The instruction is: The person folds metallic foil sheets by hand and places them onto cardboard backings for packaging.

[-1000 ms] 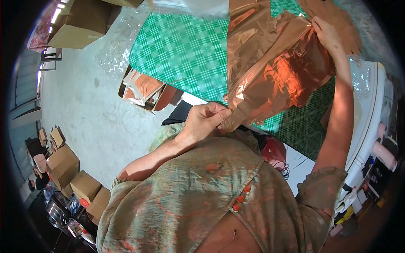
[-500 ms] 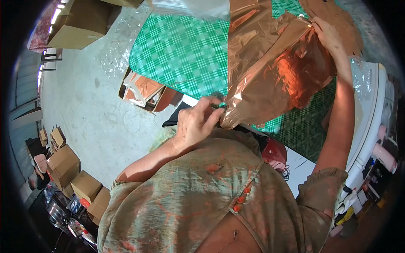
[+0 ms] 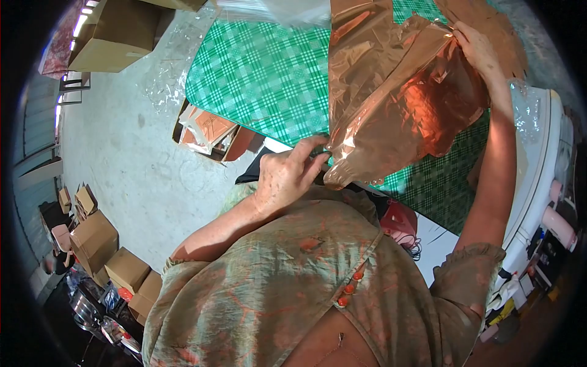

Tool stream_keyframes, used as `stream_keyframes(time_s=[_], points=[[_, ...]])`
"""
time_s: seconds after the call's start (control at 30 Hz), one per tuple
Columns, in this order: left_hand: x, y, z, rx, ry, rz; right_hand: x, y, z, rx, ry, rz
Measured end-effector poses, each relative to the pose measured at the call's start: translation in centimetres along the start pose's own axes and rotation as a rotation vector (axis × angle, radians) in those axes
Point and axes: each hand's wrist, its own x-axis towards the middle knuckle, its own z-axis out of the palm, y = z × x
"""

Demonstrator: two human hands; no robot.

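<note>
A large crinkled sheet of copper-coloured metallic foil film point(image 3: 397, 98) is held up above the counter covered with a green-and-white checked cloth point(image 3: 263, 73). The sheet's long axis runs on a diagonal, from a gathered lower corner near the person's chest up to its far upper edge at the top right of the view. The lower corner points down and toward the person; the glossy orange-lit face is turned toward the camera.

The left hand point(image 3: 287, 174) has its grip closed on the gathered lower corner of the film, with the fingertips pressed together on the bunched material at the counter's near edge. The right hand point(image 3: 480, 52) is raised, arm extended, and its grip pinches the film's upper right edge between thumb and fingers.

Containers: an open brown cardboard box point(image 3: 211, 131) sits on the floor just beside the counter's near left corner; it holds flat packets in clear wrapping with copper-brown contents, though the exact items cannot be told. A closed brown cardboard carton point(image 3: 113, 37) stands on the grey concrete floor point(image 3: 122, 159) at the upper left, well apart from the counter. A cluster of smaller brown cardboard boxes point(image 3: 110, 257) lies at the lower left; their contents are not visible.

A white appliance casing point(image 3: 538, 165) stands to the right of the counter, beside the raised right arm.
</note>
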Motion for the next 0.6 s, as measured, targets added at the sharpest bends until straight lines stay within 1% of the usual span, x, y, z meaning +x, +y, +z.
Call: stream_keyframes(time_s=[0.17,0.3,0.4,0.47,0.6], points=[[0.1,0.0,0.1,0.006,-0.006,-0.003,0.4,-0.2,0.1,-0.013,0.007,0.010],[0.2,-0.1,0.2,0.024,0.020,0.034,0.7,-0.5,0.0,-0.013,-0.024,0.054],[0.3,-0.1,0.3,0.055,0.031,0.041,0.9,-0.1,0.6,-0.038,-0.005,0.026],[0.3,-0.3,0.6,0.074,0.056,0.062,0.9,-0.1,0.8,-0.044,-0.034,0.042],[0.5,0.3,0.3,0.094,0.054,0.035,1.1,0.0,1.4,-0.063,-0.033,0.083]])
